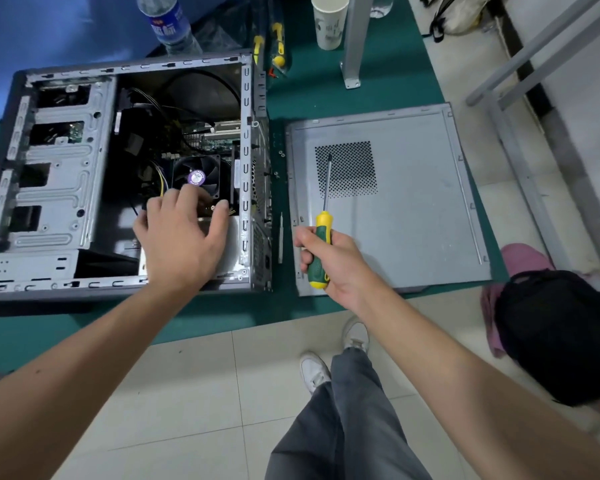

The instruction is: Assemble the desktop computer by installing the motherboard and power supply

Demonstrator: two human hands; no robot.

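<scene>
An open grey computer case (59,188) lies on its side on the green mat. Inside it sit the motherboard (215,136) with a black CPU fan (198,173) and a silver power supply (231,244) at the near right corner. My left hand (181,233) reaches into the case with spread fingers, resting on the power supply just below the fan. My right hand (329,265) grips a green and yellow screwdriver (323,233) by the handle, shaft pointing away, over the detached side panel (413,209).
A water bottle (168,24), a paper cup (329,20) and more yellow-handled tools (278,43) lie behind the case. Loose screws (281,154) sit between case and panel. A black bag (561,337) and metal frame legs (352,39) stand to the right.
</scene>
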